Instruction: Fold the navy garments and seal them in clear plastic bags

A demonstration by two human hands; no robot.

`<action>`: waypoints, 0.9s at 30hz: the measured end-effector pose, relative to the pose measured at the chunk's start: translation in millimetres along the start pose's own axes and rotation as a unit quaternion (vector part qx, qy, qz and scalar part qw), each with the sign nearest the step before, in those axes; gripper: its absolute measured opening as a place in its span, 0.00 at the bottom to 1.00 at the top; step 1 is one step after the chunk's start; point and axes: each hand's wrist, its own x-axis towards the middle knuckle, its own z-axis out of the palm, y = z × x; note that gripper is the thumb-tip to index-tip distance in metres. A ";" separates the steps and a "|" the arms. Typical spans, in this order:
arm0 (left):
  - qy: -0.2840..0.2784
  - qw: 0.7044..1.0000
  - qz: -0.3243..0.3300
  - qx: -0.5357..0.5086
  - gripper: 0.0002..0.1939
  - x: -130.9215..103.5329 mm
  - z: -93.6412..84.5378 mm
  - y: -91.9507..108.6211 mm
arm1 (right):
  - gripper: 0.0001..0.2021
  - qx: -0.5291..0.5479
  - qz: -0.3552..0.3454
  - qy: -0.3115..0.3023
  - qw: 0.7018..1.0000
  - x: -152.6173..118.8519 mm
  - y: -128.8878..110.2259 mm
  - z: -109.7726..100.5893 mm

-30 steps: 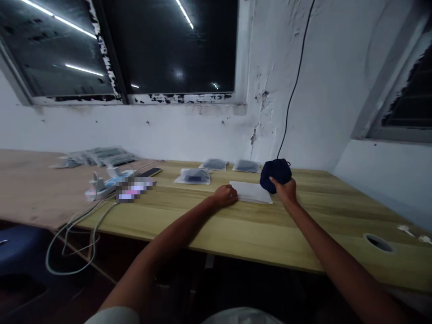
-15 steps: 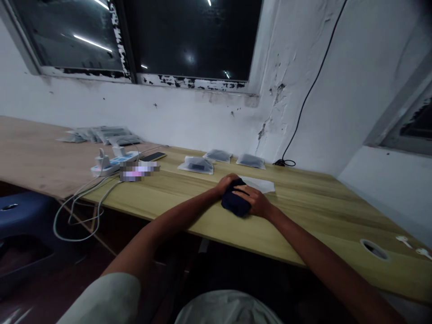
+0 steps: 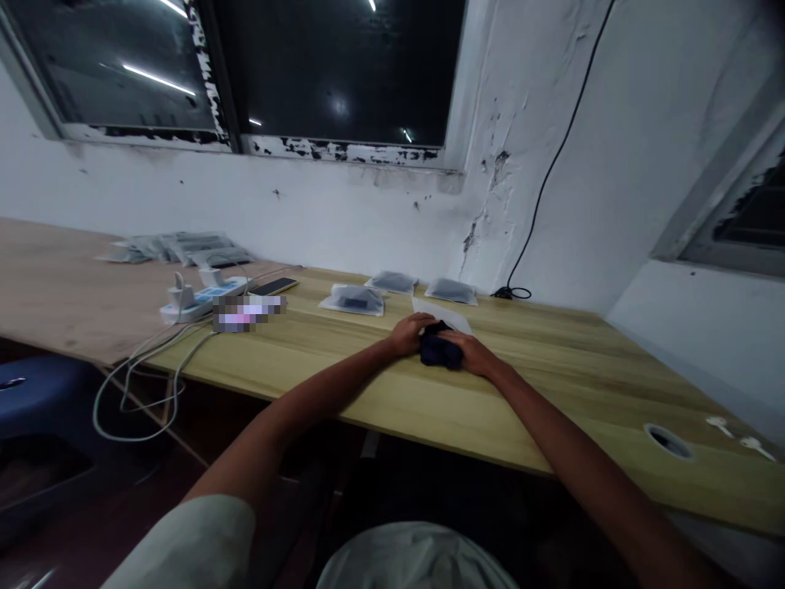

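Observation:
A dark navy bundle of folded cloth [image 3: 440,350] rests on the wooden table, held from both sides. My left hand [image 3: 410,333] grips its left edge, fingers curled over the top. On the other side my right hand [image 3: 475,353] has its fingers wrapped over the cloth's right and upper part. Just behind the bundle lies a flat translucent white bag [image 3: 442,313], partly covered by the hands and the cloth. What kind of garment or cloth it is, I cannot make out.
Beyond the hands lie three filled translucent packets [image 3: 352,299]. More packets are piled [image 3: 177,247] at the back left. A power strip [image 3: 202,300] with plugs and looping cables, and a phone [image 3: 274,286], sit left. Keys [image 3: 757,447] lie near a round table hole [image 3: 668,442].
The navy cloth has become smaller and more compact between my hands. My right hand has moved to its side, and the white bag behind has turned. The view has shifted slightly.

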 end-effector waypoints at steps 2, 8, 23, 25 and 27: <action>-0.008 1.000 -0.003 0.021 0.26 1.0 0.7 6.2 | 0.20 -0.032 0.026 0.004 0.999 1.5 -0.5 0.3; -0.048 0.994 0.006 0.102 0.34 5.7 15.4 44.2 | 0.16 -0.272 0.324 0.002 0.906 6.9 -23.6 3.1; -0.043 0.995 -0.010 0.094 0.14 8.5 3.5 55.4 | 0.13 -0.262 0.096 0.030 0.960 1.3 -29.3 1.7; -0.059 0.990 -0.050 0.116 0.09 11.0 -0.9 52.3 | 0.14 -0.221 0.040 0.001 0.974 1.0 -33.6 -8.8; -0.071 0.983 -0.096 0.137 0.08 13.6 -4.9 46.9 | 0.19 -0.192 -0.013 0.002 0.981 0.1 -35.7 -21.5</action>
